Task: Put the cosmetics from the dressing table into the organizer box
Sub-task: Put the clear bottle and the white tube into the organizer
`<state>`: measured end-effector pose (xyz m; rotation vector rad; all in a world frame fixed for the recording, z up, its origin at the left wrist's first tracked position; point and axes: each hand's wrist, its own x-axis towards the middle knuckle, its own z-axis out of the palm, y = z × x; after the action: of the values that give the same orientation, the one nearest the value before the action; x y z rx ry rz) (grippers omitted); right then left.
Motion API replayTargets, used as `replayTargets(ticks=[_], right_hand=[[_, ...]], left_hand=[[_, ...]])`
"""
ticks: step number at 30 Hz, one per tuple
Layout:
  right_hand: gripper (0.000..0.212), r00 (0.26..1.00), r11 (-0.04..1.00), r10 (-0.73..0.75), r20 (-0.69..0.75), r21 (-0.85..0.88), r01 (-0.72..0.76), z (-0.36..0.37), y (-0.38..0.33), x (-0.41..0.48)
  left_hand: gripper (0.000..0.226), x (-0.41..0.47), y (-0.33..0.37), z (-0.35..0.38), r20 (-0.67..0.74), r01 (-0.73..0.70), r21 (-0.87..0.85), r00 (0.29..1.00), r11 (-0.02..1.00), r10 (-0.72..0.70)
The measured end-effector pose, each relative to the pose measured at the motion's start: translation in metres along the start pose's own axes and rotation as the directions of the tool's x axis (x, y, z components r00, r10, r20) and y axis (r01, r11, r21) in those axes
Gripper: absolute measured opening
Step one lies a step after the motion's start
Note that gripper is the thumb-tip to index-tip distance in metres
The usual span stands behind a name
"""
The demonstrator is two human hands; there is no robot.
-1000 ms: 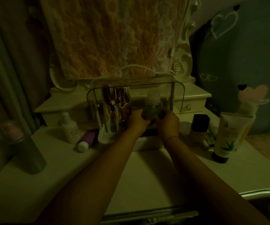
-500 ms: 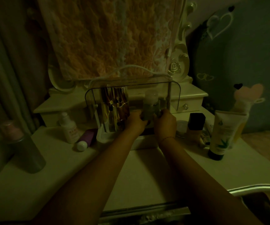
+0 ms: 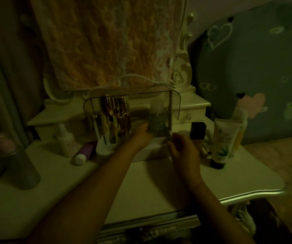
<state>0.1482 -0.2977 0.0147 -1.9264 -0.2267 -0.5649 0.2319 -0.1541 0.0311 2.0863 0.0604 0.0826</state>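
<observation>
Bottle (image 3: pixel 156 118) standing inside organizer box (image 3: pixel 175 104), left hand (image 3: pixel 141 136) gripping its side, right hand (image 3: pixel 184 148) hovering half-curled, holding nothing

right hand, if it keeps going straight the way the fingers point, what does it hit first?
Probably the clear bottle standing in the organizer box; the right hand points up-left at it. Depth is unclear in this dim view.

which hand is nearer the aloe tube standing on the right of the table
Right. The right hand is beside the organizer box, a few items from the aloe tube; the left hand reaches into the box, farther away.
</observation>
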Motion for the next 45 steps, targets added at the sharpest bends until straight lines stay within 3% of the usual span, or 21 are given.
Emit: replayTargets(ticks=[4,7,9,12,15,17,21,26,34,40,45], right_hand=[[0.031,0.996,0.997,-0.058,-0.062,0.049,0.061,-0.033,-0.001,-0.027],[0.024,0.975,0.997,-0.082,-0.205,-0.01,0.082,-0.065,0.006,-0.04],[0.022,0.943,0.998,-0.059,-0.326,-0.024,0.054,-0.084,0.014,-0.042],[0.037,0.904,0.998,0.045,-0.426,-0.009,-0.054,-0.104,0.034,-0.035],[0.049,0.919,0.985,0.17,-0.356,0.027,-0.172,-0.112,0.052,-0.022],[0.043,0.944,0.981,0.196,-0.266,0.047,-0.19,-0.113,0.061,-0.018],[0.026,0.975,0.986,0.164,-0.149,0.062,-0.156,-0.116,0.068,-0.016],[0.024,0.984,0.987,0.153,-0.093,0.057,-0.148,-0.118,0.064,-0.016],[0.034,0.997,0.996,0.055,-0.061,0.071,-0.051,-0.09,0.038,-0.026],[0.03,0.999,0.983,-0.025,0.044,0.185,0.017,-0.034,0.005,-0.015],[0.026,0.994,0.979,-0.045,0.104,0.202,0.024,0.013,-0.02,0.014]], left_hand=[[0.051,-0.026,0.01,0.005,-0.193,-0.074,-0.047,0.979,0.996,0.064],[0.039,-0.069,0.019,0.02,-0.401,-0.324,-0.008,0.868,0.946,0.294],[0.032,-0.096,0.026,0.038,-0.383,-0.433,-0.037,0.839,0.901,0.388],[0.038,-0.113,0.039,0.073,-0.191,-0.39,-0.162,0.914,0.906,0.359],[0.048,-0.111,0.055,0.102,-0.014,-0.254,-0.306,0.965,0.917,0.263],[0.049,-0.106,0.063,0.116,0.04,-0.209,-0.339,0.971,0.917,0.236],[0.042,-0.098,0.068,0.132,0.06,-0.181,-0.321,0.976,0.93,0.211],[0.03,-0.097,0.061,0.137,0.061,-0.187,-0.319,0.974,0.929,0.217],[0.033,-0.108,0.037,0.101,-0.059,-0.247,-0.322,0.969,0.914,0.241],[0.028,-0.104,0.015,0.035,-0.162,-0.263,-0.361,0.963,0.895,0.217],[0.026,-0.083,0.009,-0.004,-0.279,-0.269,-0.286,0.941,0.92,0.189]])
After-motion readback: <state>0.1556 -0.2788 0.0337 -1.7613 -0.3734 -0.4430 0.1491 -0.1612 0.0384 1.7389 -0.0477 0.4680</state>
